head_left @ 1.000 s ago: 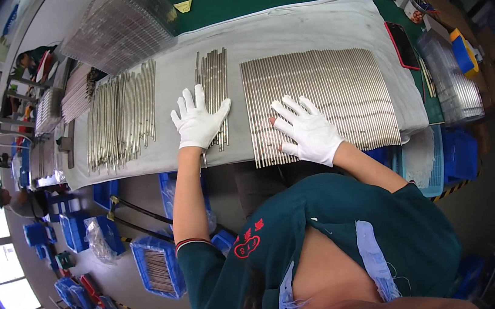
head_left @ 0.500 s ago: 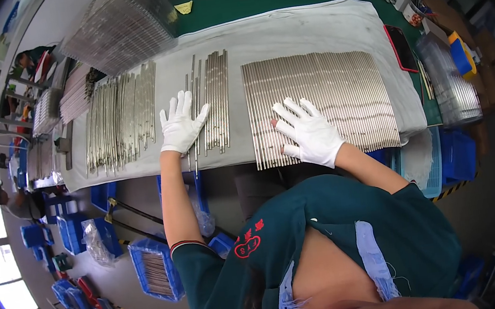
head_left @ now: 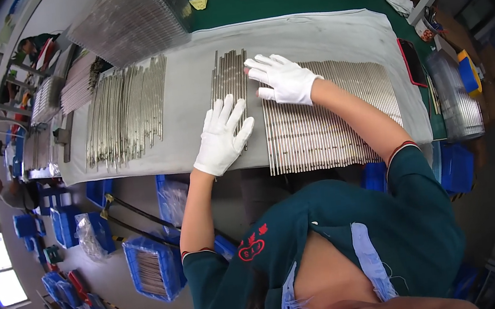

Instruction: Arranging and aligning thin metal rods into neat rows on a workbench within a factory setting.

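Head view, left hand [head_left: 221, 135]: gloved, spread flat, gripping nothing, pressing the small rod bundle [head_left: 228, 77] on the grey-covered counter [head_left: 331, 29].
Right hand [head_left: 283, 79]: open, fingers on the wide rod row [head_left: 328, 115].
Risk: a sideways push likely rolls rods out of line or off the near edge.

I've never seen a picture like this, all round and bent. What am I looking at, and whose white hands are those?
A wide-angle camera worn on a person's head looks down at their own work, which bends the edges. The left hand and right hand, both in white gloves, lie flat on thin metal rods. The left hand rests on a small bunch, the right hand on a wide row. Another rod pile lies to the left, all on a grey cloth. Neither hand grips anything.
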The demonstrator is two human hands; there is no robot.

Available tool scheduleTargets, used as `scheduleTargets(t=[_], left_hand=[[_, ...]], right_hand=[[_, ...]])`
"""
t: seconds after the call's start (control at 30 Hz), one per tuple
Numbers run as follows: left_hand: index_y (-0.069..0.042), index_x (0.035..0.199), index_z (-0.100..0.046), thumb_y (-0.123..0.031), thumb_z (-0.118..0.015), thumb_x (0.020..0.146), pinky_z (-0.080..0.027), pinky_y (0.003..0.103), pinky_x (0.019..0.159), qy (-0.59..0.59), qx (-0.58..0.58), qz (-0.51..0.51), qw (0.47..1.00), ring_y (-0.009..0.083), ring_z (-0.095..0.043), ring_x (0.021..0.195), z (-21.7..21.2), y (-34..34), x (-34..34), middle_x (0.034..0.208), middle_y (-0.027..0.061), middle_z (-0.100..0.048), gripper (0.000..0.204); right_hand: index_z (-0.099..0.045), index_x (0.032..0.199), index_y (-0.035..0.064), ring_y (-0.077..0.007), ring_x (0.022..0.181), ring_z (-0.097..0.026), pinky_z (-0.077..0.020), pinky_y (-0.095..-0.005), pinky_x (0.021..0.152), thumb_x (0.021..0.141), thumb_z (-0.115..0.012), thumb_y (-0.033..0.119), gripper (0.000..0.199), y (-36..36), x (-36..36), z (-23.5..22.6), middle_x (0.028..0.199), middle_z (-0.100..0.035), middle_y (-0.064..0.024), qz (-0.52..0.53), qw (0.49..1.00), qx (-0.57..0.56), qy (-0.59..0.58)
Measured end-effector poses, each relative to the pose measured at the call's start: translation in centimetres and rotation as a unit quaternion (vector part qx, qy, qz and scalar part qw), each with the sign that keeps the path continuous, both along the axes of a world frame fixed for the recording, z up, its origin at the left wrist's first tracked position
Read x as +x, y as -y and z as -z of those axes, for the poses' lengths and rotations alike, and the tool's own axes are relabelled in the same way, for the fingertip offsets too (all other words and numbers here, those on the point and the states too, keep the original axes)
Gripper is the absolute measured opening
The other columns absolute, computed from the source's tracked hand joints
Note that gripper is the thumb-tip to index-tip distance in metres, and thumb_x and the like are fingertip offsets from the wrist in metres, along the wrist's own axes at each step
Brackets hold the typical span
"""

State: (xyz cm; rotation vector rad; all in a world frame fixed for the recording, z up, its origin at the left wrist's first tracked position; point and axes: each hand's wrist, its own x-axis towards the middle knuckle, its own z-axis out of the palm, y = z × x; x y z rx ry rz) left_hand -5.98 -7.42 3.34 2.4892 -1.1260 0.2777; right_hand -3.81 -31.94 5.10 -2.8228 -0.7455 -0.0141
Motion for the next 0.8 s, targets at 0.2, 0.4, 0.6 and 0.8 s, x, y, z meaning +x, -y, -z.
scheduleTargets(t=[0.2, 0.4, 0.6, 0.8], left_hand=[[-0.006, 0.127, -0.054, -0.053, -0.064, 0.078, -0.028, 0.056, 0.105, -0.022, 0.088, -0.054, 0.994, 0.0397, -0.042, 0.122, -1.8, -4.5, -4.1, 0.132, 0.0197, -0.049, 0.069], [-0.01, 0.132, -0.052, -0.071, -0.054, 0.075, -0.026, 0.057, 0.107, 0.016, 0.124, -0.066, 0.99, 0.0391, -0.043, 0.125, 0.0, -5.6, -3.6, 0.134, 0.0207, -0.049, 0.083], [-0.008, 0.134, -0.048, -0.068, -0.053, 0.078, -0.028, 0.057, 0.107, 0.004, 0.116, -0.065, 0.991, 0.0378, -0.043, 0.127, -0.2, -4.3, -3.0, 0.137, 0.0214, -0.046, 0.082], [-0.003, 0.121, -0.057, -0.067, -0.058, 0.074, -0.037, 0.053, 0.097, -0.02, 0.038, 0.034, 0.999, 0.0454, -0.045, 0.112, -0.7, -3.0, -6.5, 0.124, 0.0202, -0.051, 0.08]], right_hand=[[-0.034, 0.144, 0.009, -0.0285, 0.143, -0.021, -0.0188, -0.0409, 0.116, 0.098, -0.033, 0.05, 0.062, 0.1, 9.1, 2.1, 0.153, -0.025, -0.0129, -0.025, 0.998, -0.044, -0.041], [-0.037, 0.143, 0.0093, -0.0299, 0.143, -0.021, -0.0173, -0.0405, 0.117, 0.099, -0.032, 0.046, 0.057, -2.5, 13.0, 2.8, 0.154, -0.024, -0.0131, -0.092, 0.993, -0.071, 0.0], [-0.037, 0.142, 0.0083, -0.0326, 0.142, -0.022, -0.0207, -0.0425, 0.116, 0.099, -0.035, 0.041, 0.054, -2.7, 13.0, 3.5, 0.154, -0.025, -0.0138, -0.118, 0.992, -0.051, -0.013], [-0.035, 0.141, 0.0019, -0.0338, 0.141, -0.023, -0.0191, -0.0426, 0.117, 0.097, -0.044, 0.029, 0.053, -1.5, 8.8, 3.1, 0.152, -0.025, -0.0194, -0.141, 0.989, -0.021, -0.049]])
